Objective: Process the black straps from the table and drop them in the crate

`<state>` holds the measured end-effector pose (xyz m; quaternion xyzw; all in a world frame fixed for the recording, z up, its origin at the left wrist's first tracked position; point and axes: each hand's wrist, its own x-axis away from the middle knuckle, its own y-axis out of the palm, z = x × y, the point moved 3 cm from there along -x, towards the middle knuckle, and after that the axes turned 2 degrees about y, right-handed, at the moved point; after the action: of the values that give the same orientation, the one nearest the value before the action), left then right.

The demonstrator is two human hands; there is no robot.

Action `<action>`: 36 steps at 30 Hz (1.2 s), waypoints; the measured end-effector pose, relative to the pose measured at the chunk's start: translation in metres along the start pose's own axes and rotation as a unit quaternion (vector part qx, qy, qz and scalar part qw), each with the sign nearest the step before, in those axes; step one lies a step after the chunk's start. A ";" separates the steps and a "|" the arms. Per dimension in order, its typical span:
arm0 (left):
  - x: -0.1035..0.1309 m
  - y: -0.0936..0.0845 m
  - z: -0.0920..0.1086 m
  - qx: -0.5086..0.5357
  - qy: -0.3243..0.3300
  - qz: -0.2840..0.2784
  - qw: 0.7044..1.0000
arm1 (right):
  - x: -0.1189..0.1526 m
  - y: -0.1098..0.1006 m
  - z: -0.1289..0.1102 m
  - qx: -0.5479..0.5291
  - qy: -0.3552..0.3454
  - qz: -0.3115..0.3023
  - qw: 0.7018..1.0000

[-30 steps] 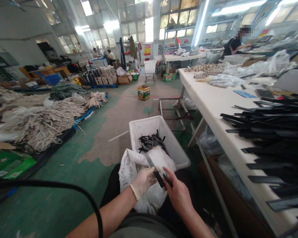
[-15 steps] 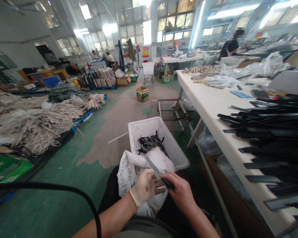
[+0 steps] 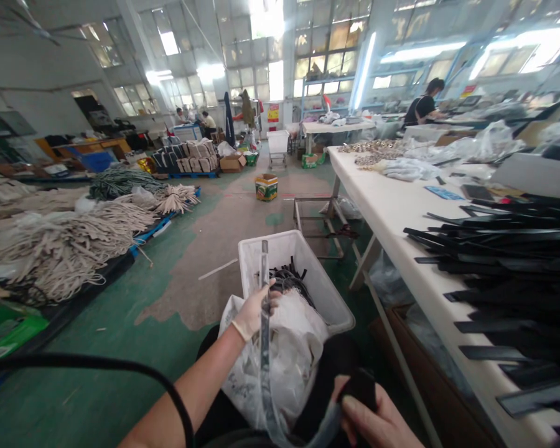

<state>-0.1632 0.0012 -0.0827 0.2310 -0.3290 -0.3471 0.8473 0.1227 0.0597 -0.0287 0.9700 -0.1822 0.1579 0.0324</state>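
A long grey-black strip (image 3: 265,330) stands upright before me and curves at its lower end toward my right hand. My left hand (image 3: 256,309), in a pale glove, is at the strip's upper part, fingers bent around it. Low in the view, my right hand (image 3: 371,414) grips the strip's dark end. A white sack (image 3: 289,354) lies over my lap. Beyond it stands a white bin (image 3: 329,295) with black strips (image 3: 292,277) inside.
On the right, a long white table (image 3: 373,205) bears many black strips (image 3: 494,261). Bundles of beige strips (image 3: 70,236) lie at the left. A metal frame (image 3: 315,227) and a carton (image 3: 266,186) stand ahead. A person (image 3: 422,109) sits far right.
My left hand has moved up and left, toward the bin. My right hand has dropped down and right, with the strip now stretching between the two hands.
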 end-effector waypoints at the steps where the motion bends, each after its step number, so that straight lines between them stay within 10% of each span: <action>1: 0.013 0.004 -0.010 -0.054 -0.002 -0.043 0.998 | -0.011 -0.005 -0.004 0.007 -0.011 0.029 0.999; 7: 0.082 0.003 -0.060 -0.255 -0.087 -0.196 0.943 | -0.064 -0.033 -0.043 -0.045 -0.105 0.112 0.987; 12: 0.101 0.015 -0.053 -0.296 -0.073 -0.248 0.919 | -0.079 -0.021 -0.058 -0.018 -0.174 0.083 0.981; 20: 0.111 0.052 -0.058 -0.406 0.102 -0.154 0.895 | -0.051 0.011 -0.081 0.194 -0.224 0.109 0.949; 26: 0.135 0.028 -0.091 -0.403 -0.043 -0.262 0.876 | -0.027 -0.037 -0.074 0.063 -0.191 0.253 0.946; 31: 0.085 0.016 -0.070 -0.346 -0.060 -0.242 0.904 | -0.015 -0.068 -0.056 0.097 -0.187 0.334 0.919; 36: -0.029 0.038 0.009 -0.335 0.071 -0.113 0.933 | 0.004 -0.084 -0.055 0.109 -0.208 0.481 0.845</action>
<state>-0.1687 0.0460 -0.0639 -0.0065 -0.1047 -0.5132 0.8518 0.1408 0.1433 0.0239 0.7683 -0.6098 -0.0326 -0.1921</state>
